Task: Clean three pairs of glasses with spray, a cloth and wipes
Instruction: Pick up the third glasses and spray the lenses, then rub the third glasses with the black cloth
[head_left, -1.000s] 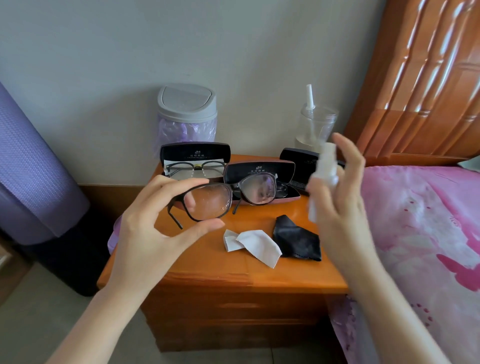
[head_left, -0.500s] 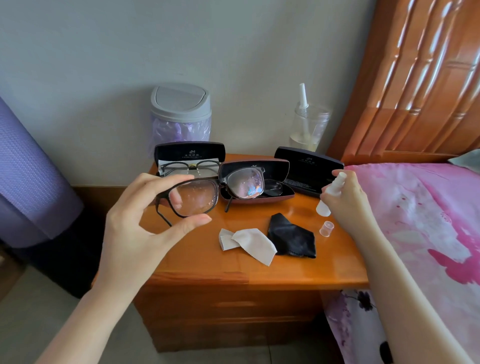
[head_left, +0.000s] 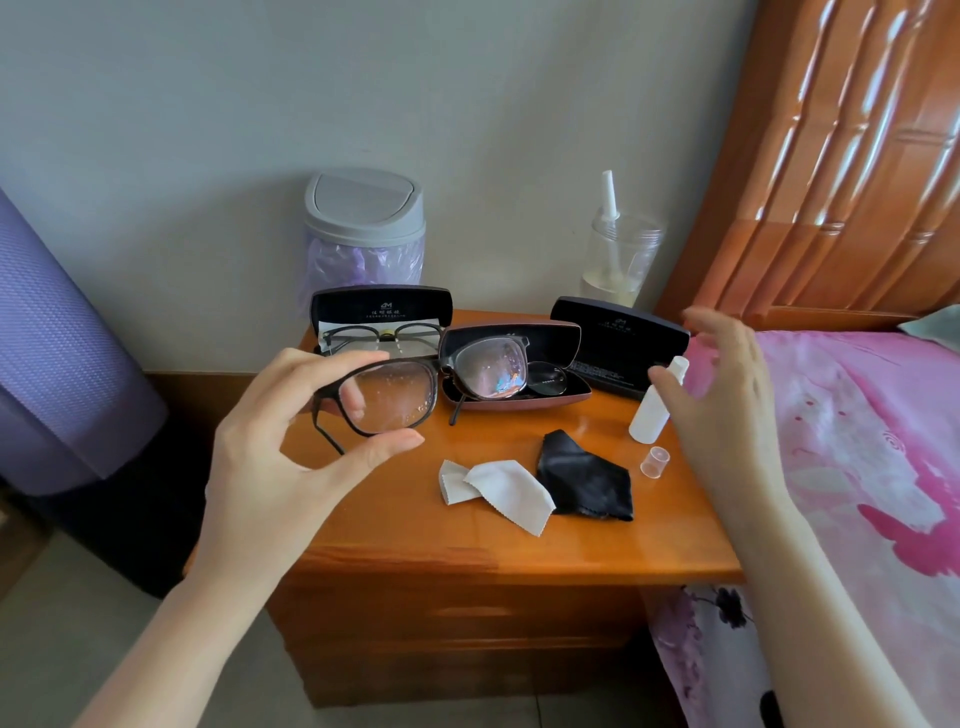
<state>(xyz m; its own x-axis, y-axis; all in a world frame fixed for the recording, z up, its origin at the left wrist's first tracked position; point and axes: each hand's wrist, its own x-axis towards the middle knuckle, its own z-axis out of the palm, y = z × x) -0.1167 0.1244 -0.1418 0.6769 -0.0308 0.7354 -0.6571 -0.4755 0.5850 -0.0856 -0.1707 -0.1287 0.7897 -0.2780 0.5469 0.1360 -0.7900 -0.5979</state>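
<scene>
L hand (head_left: 275, 467) pinches glasses (head_left: 395, 397) by rim, lenses beaded (spray on). R hand (head_left: 727, 415) spread, empty, beside bottle (head_left: 649, 413). Next: take black cloth (head_left: 587, 483), wipe gently, fingers off glass.

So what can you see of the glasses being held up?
The glasses have a thick, dark, plastic-looking frame and two large clear lenses, both speckled with droplets. The left hand pinches one lens rim, fingers on top and thumb below, holding them roughly level in the air over the wooden nightstand. Both temple arms angle downward. Nothing else touches them.
</scene>
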